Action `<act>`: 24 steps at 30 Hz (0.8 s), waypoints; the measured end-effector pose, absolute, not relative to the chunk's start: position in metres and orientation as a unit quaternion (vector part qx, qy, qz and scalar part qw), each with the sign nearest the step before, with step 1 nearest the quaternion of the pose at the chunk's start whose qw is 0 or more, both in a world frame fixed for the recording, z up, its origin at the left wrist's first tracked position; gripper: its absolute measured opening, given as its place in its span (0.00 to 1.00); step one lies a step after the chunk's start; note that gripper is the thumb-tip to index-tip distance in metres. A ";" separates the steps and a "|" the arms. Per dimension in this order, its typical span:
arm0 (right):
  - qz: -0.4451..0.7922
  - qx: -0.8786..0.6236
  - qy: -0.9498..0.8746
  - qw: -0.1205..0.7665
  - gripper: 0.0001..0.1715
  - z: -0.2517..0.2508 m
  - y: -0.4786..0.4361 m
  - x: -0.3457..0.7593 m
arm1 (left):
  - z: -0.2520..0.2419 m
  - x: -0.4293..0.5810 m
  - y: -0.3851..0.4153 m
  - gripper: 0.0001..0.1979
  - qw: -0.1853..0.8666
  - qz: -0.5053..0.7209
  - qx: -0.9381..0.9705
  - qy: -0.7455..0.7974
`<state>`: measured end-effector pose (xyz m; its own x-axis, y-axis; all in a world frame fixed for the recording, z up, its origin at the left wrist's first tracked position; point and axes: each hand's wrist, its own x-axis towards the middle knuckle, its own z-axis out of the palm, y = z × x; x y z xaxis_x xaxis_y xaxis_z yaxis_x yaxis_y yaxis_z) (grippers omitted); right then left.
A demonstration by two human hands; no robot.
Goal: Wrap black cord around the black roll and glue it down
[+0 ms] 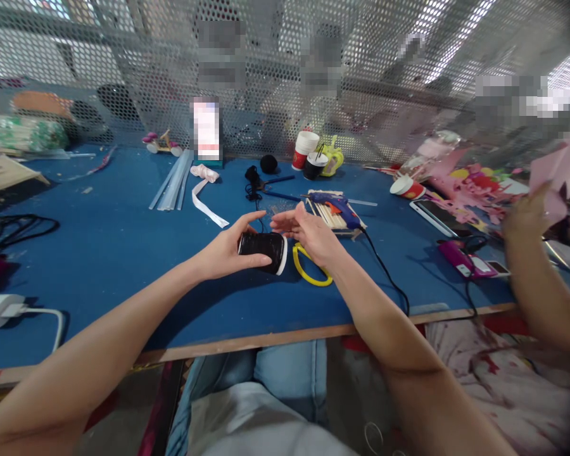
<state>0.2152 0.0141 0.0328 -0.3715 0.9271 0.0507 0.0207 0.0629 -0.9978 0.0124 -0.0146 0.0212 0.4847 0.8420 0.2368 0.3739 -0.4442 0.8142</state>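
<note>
My left hand [223, 252] is wrapped round a paper cup [262, 248] covered in black yarn, thumb on the near side and fingers on the far side. The cup lies tilted on its side just over the table, its white rim facing right. To the right of that rim, my right hand [311, 235] is open with its fingers stretched toward the cup; I see nothing in it. A yellow loop [308, 273] lies partly under my right hand. From a black yarn bundle [253, 177] behind the cup, a thin black strand runs toward my hands.
Beyond my right hand, a blue glue gun [335, 206] rests on wooden sticks, its cord trailing to the table edge. Pliers [278, 180], stacked paper cups [305, 149], a white ribbon [204, 201] and clear glue sticks [173, 182] lie around. At right, another person's hand [527, 212] holds pink paper.
</note>
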 end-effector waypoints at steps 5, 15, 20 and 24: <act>0.559 -0.365 -0.650 0.363 0.35 0.035 0.011 0.216 | 0.022 0.012 -0.015 0.41 0.364 0.322 0.781 0.392; 0.637 -0.265 -0.598 0.408 0.38 0.031 0.014 0.209 | 0.020 0.014 -0.015 0.45 0.396 0.316 0.781 0.365; 0.654 -0.279 -0.573 0.408 0.39 0.034 0.014 0.202 | 0.024 0.013 -0.016 0.40 0.356 0.313 0.825 0.307; 0.646 -0.308 -0.591 0.371 0.42 0.039 0.011 0.197 | 0.026 0.015 -0.017 0.26 0.341 0.300 0.841 0.293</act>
<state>0.1972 0.0112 0.0391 -0.5339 0.8446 0.0403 -0.1153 -0.0256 -0.9930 0.0148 -0.0174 0.0263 0.6482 0.6981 0.3041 0.2896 -0.5954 0.7494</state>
